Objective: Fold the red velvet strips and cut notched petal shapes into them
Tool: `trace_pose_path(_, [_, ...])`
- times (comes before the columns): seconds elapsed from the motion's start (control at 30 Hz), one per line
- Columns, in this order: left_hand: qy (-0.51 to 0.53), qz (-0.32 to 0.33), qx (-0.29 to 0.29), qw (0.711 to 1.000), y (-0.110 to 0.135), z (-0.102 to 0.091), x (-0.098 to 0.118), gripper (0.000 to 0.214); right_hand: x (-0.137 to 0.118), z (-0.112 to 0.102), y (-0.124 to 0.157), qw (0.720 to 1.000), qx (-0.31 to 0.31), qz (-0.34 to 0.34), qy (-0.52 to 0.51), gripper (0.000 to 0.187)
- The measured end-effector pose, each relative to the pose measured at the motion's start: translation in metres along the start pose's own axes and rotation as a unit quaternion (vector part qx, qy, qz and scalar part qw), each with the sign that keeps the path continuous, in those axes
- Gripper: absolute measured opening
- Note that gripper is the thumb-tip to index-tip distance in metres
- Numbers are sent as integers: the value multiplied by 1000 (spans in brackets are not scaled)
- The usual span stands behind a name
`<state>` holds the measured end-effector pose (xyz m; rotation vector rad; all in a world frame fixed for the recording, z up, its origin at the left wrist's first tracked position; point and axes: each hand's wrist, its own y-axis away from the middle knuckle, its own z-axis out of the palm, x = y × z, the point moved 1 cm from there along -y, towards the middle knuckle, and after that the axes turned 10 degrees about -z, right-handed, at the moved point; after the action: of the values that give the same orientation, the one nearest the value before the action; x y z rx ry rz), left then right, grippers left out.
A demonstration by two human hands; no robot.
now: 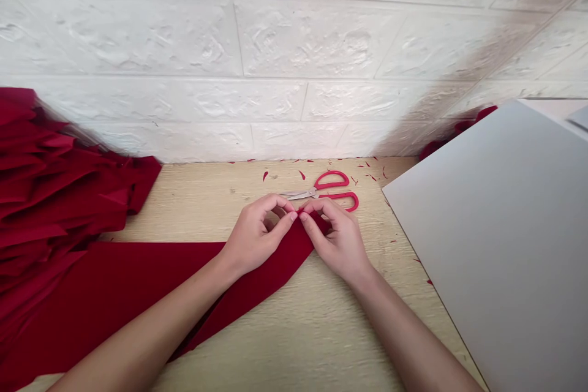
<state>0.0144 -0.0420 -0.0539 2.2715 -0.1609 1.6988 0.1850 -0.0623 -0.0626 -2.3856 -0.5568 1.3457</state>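
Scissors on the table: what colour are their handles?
The handles are pinkish red, best seen in the head view.

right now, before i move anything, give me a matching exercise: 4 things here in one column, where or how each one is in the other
Things:
1. red-handled scissors
2. red fabric strip
3. gathered red fabric pile
4. pale grey board

Places and states:
a. heaped in folds at the far left
b. pinched between the left hand and right hand
c. at the right side of the wooden table
d. lying with blades closed just beyond the hands

Pairs: 1-d, 2-b, 3-a, 4-c
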Motion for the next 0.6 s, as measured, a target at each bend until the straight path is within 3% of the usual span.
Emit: trace_pose_path(0.6, [-19,-7,8,1000,-3,3,-7,22,-2,0,1,999,27,7,30,9])
